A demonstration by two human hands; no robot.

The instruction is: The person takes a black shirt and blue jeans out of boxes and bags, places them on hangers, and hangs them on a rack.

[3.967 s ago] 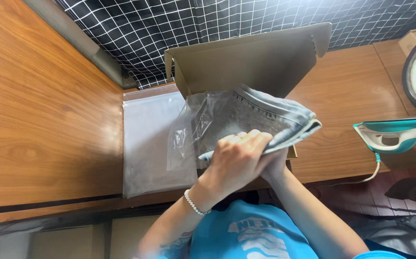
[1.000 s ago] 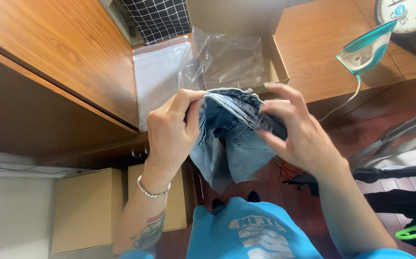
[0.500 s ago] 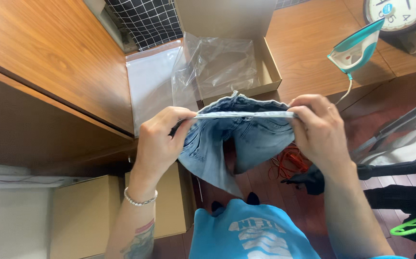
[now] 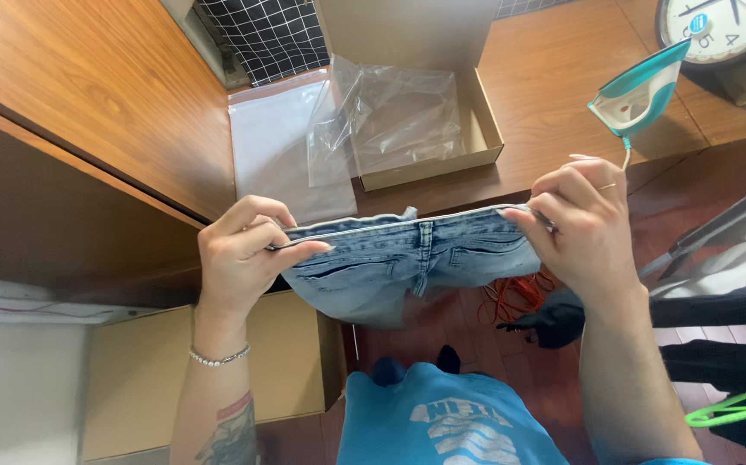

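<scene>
The left hand and the right hand each pinch one end of the waistband of light blue denim jeans, stretched flat between them, near the open brown cardboard box on the wooden table.

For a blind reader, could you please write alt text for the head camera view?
Two bare hands, left hand and right hand, hold light blue jeans stretched flat by the waistband. Behind them, a wooden table carries an open cardboard box with a clear plastic bag, and a teal iron.

Faded light-blue jeans, teal-and-white iron, black-and-white checked cloth, brown cardboard box
</scene>
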